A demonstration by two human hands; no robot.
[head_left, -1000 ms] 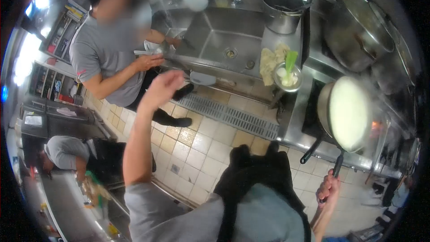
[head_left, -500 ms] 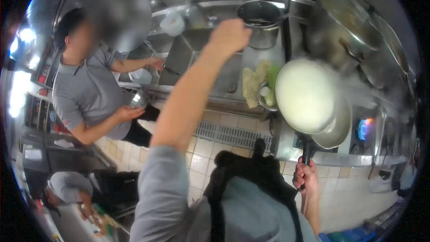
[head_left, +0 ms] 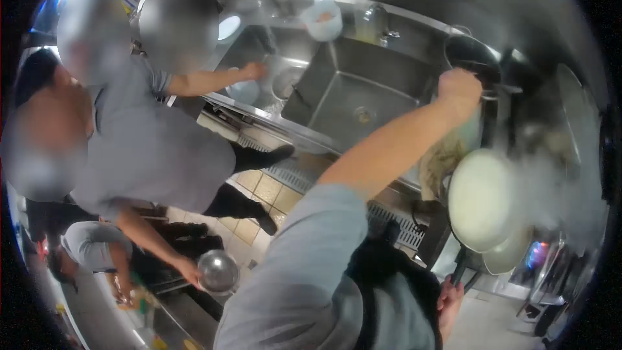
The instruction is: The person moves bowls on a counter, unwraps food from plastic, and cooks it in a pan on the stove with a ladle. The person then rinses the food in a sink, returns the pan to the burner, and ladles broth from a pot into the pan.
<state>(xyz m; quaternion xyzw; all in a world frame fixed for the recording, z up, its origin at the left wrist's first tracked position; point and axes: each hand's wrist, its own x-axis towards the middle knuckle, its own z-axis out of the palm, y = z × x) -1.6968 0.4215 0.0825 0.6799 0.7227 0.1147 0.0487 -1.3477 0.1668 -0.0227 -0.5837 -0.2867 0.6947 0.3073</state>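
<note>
My right hand (head_left: 449, 295) grips the black handle of a pan (head_left: 483, 201) with a pale, whitish round interior, at the right. A second pan (head_left: 510, 256) lies partly hidden beneath it. My left arm stretches forward, and my left hand (head_left: 460, 94) is closed in front of a metal pot (head_left: 472, 55) near the sink's right end. What its fingers hold, if anything, is hidden. Crumpled light brown cloth or paper (head_left: 435, 168) lies between my left forearm and the pan.
A steel sink (head_left: 363, 91) with a faucet (head_left: 382, 29) stands ahead. At the left, a co-worker (head_left: 162, 136) reaches into it and holds a metal bowl (head_left: 219, 272). Another person (head_left: 97, 246) bends behind. A blue flame (head_left: 536, 254) burns at the right, with steam near the pans.
The view has turned left, bringing more sink into sight. My closed left hand now appears nearer the pot. The co-worker appears closer, with the bowl held lower. My right hand still holds the pan.
</note>
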